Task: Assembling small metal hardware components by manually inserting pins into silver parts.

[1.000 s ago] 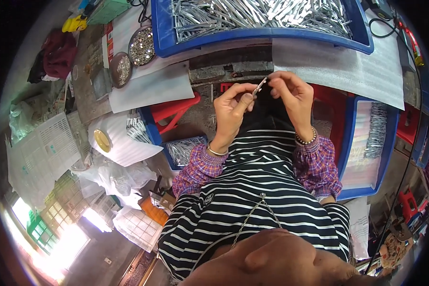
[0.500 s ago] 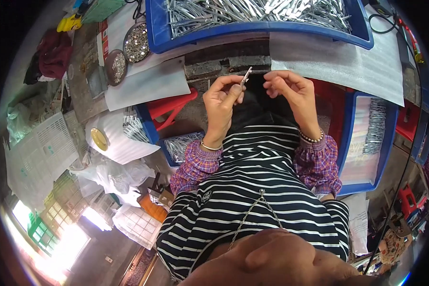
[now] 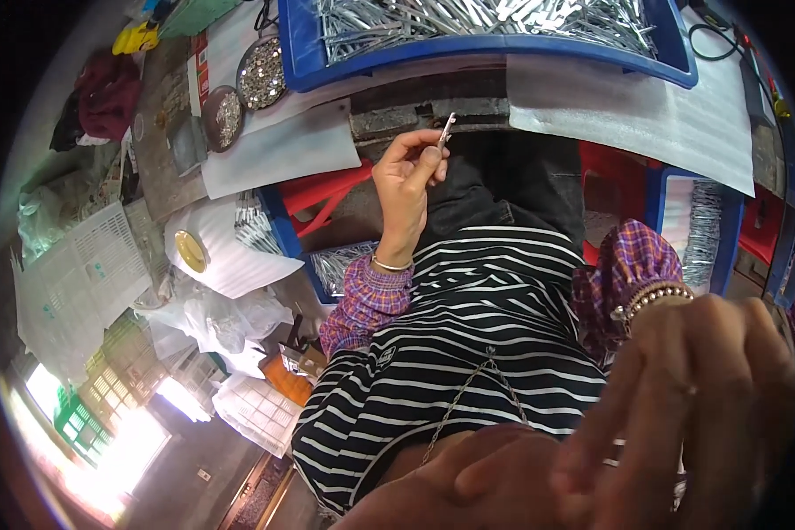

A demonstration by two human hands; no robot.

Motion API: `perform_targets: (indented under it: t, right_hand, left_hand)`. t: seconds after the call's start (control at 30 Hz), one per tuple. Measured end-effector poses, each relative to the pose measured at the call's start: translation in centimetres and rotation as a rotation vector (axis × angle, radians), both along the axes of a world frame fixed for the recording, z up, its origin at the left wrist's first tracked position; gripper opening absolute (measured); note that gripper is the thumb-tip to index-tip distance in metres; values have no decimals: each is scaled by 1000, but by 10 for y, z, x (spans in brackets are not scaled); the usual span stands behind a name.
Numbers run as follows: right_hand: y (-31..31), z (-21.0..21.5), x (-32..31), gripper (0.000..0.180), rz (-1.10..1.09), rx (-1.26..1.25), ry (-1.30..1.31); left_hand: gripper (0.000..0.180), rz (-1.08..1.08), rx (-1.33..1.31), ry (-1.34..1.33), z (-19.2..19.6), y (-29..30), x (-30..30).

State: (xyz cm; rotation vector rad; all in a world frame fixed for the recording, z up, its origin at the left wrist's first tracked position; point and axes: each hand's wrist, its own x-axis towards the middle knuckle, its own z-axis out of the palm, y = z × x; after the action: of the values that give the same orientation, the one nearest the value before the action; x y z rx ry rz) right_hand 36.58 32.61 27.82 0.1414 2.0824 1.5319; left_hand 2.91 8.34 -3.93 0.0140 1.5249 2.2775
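Note:
My left hand (image 3: 408, 181) is closed, with a slim silver metal piece (image 3: 447, 130) pinched between thumb and fingers. The piece points up and away from me, over the gap at the bench's near edge, and has a small bump on its side. My right hand (image 3: 693, 389) is raised very near the camera at the lower right, large and blurred. Its fingers bend downward and their tips are hard to make out, so I cannot tell whether anything is in them. Beyond my hands, a blue tray (image 3: 495, 49) holds a heap of similar silver metal strips.
Two round dishes (image 3: 262, 75) of small metal parts stand left of the tray. White foam sheets (image 3: 627, 124) cover parts of the bench. Red stools (image 3: 327, 199) are below it. Another blue tray (image 3: 654, 199) with stacked metal strips sits at right; a yellow oval dish (image 3: 190, 252) lies left.
My right hand has left the place beside my left hand and swung toward me, up close to the camera at the lower right. My left hand keeps its hold, nearly still.

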Motion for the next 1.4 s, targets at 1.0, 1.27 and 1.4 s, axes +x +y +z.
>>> perform_targets:
  t: [1.0,1.27,1.4]
  right_hand:
    - [-86,-251,-265,27,880,3327,-194]
    - [-118,-264,-274,26,746,3476,88]
    - [-124,-267,-272,25,702,3473,75]
  left_hand:
    - [13,333,-1398,595,35,-297,-50]
    - [13,164,-1110,1051,11,-173,-75]
    - [12,167,-1077,1048,13,-161,-73]
